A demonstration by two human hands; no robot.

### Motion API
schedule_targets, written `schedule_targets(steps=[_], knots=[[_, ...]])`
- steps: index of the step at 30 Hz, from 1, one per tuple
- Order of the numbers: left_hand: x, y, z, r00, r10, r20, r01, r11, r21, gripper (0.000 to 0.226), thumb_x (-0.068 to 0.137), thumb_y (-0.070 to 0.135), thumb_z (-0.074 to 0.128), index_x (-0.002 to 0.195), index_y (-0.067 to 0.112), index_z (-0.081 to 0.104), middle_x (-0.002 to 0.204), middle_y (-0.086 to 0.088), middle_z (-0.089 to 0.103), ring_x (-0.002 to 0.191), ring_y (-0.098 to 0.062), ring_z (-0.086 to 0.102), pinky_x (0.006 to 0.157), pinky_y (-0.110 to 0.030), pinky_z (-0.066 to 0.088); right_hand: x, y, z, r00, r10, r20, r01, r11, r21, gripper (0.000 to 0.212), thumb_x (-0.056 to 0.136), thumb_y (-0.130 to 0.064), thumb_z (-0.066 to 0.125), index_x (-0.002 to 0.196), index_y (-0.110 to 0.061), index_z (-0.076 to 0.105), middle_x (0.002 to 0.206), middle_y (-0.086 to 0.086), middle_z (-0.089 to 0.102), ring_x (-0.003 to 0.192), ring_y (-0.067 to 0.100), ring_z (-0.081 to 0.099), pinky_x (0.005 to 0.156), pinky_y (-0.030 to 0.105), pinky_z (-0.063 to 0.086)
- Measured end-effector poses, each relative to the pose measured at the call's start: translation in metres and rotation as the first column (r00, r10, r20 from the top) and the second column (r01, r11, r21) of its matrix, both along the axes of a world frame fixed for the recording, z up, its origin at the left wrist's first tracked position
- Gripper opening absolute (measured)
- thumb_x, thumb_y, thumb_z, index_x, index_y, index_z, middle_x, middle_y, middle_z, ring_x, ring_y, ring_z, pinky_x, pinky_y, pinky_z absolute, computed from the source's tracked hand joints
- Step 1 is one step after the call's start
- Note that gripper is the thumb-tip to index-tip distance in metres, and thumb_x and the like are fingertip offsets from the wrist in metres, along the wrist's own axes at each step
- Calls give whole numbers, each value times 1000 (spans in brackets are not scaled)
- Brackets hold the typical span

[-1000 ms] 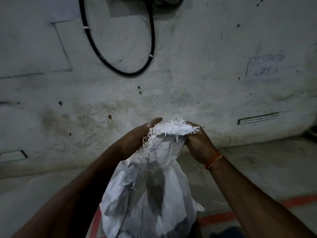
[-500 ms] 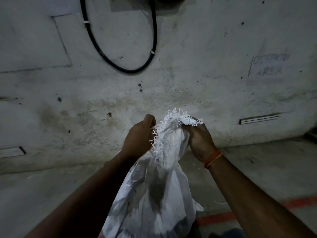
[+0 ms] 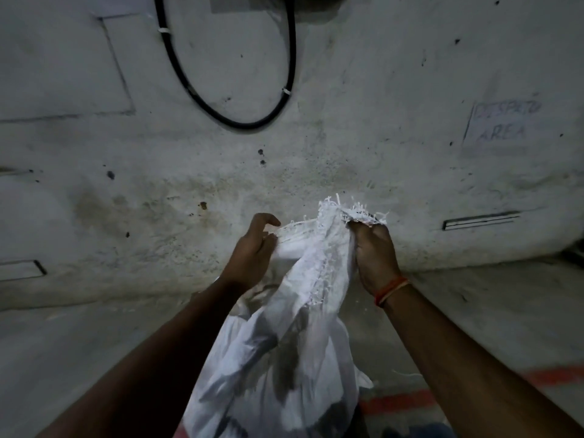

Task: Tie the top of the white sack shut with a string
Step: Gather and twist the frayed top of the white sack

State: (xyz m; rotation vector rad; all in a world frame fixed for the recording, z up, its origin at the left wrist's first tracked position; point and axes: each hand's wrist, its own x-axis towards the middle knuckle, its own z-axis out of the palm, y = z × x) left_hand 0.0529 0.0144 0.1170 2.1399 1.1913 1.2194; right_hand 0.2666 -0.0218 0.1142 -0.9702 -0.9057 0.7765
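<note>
The sack [image 3: 284, 358] stands low in the middle of the view, between the two forearms, its white woven cloth creased and marked with dark patches. Its top is drawn up and spread between both hands, with a frayed edge [image 3: 350, 213] of loose white threads sticking up at the upper right. The right hand [image 3: 374, 254] has its grip closed tight on a bunch of the sack's top just under that frayed edge; an orange band [image 3: 390, 290] sits on its wrist. The left hand [image 3: 252, 251] has its grip curled on the other side of the top, thumb and fingers pinched on the cloth and some loose threads [image 3: 294, 224] that stretch across toward the right hand. Whether any of these is a separate string cannot be told. Behind the hands is a stained pale wall [image 3: 410, 74] with a black cable [image 3: 246, 121] looping down it and faint writing [image 3: 502, 124] at the right. The grey floor [image 3: 505, 311] carries a red line [image 3: 401, 401] beside the sack.
</note>
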Motion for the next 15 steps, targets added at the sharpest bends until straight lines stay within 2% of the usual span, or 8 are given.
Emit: schedule_targets(steps=[2, 3, 5, 7, 9, 11, 13, 15], knots=[[3, -7, 5, 988, -146, 56, 150, 986, -75, 21, 101, 21, 45, 120, 30, 47, 62, 3, 41, 52, -11, 37, 54, -29, 33, -1, 6, -3, 998, -43, 51, 43, 999, -10, 42, 82, -26, 60, 84, 16, 59, 94, 40, 66, 81, 42, 69, 66, 41, 49], [4, -11, 7, 979, -204, 27, 205, 975, -81, 24, 100, 33, 47, 124, 34, 45, 71, -1, 51, 59, -15, 46, 60, -30, 38, -1, 8, -4, 996, -64, 67, 65, 998, -9, 46, 83, -28, 59, 83, 18, 56, 86, 39, 65, 74, 44, 66, 65, 41, 45], [9, -19, 8, 948, -252, -192, 251, 968, -31, 50, 90, 61, 53, 134, 43, 39, 114, 4, 64, 95, -13, 62, 84, -27, 47, -2, 9, -3, 993, -92, 69, 93, 996, -16, 37, 82, -28, 59, 76, 9, 60, 73, 18, 62, 70, 24, 59, 66, 35, 42], [20, -31, -1, 896, -185, -403, 234, 969, 76, 82, 77, 76, 63, 144, 39, 34, 135, 7, 54, 117, -8, 54, 95, -21, 44, -4, 12, 3, 989, -125, 82, 128, 991, -27, 24, 83, -24, 58, 73, -4, 66, 69, 4, 66, 70, 15, 60, 65, 29, 46], [33, -39, -15, 897, -63, -438, 161, 969, 190, 82, 77, 64, 72, 142, 24, 44, 127, -1, 56, 112, -15, 56, 91, -25, 47, -8, 15, 11, 986, -121, 112, 122, 992, -2, 22, 83, -19, 56, 74, -2, 64, 71, 12, 68, 71, 17, 60, 65, 30, 47], [38, -36, -17, 929, 13, -369, 89, 962, 256, 48, 88, 34, 68, 128, 9, 60, 117, -13, 64, 107, -30, 62, 88, -34, 47, -11, 17, 16, 990, -100, 104, 98, 995, 21, 22, 82, -18, 54, 70, -1, 60, 71, 14, 57, 70, 20, 52, 63, 34, 41], [33, -26, -8, 965, 31, -261, 30, 974, 227, 28, 91, 23, 54, 104, 6, 71, 103, -17, 73, 98, -34, 68, 84, -35, 48, -9, 18, 19, 998, -62, -2, 62, 998, 8, 16, 82, -18, 54, 79, -5, 61, 76, 13, 50, 74, 22, 47, 65, 37, 36], [24, -16, 6, 993, 42, -111, -34, 997, 74, 26, 86, 24, 48, 78, 13, 70, 81, -8, 75, 80, -25, 69, 73, -34, 47, -3, 16, 19, 989, 49, -140, -48, 999, 7, 22, 79, -21, 51, 87, -3, 62, 83, 16, 53, 78, 26, 51, 72, 37, 39]])
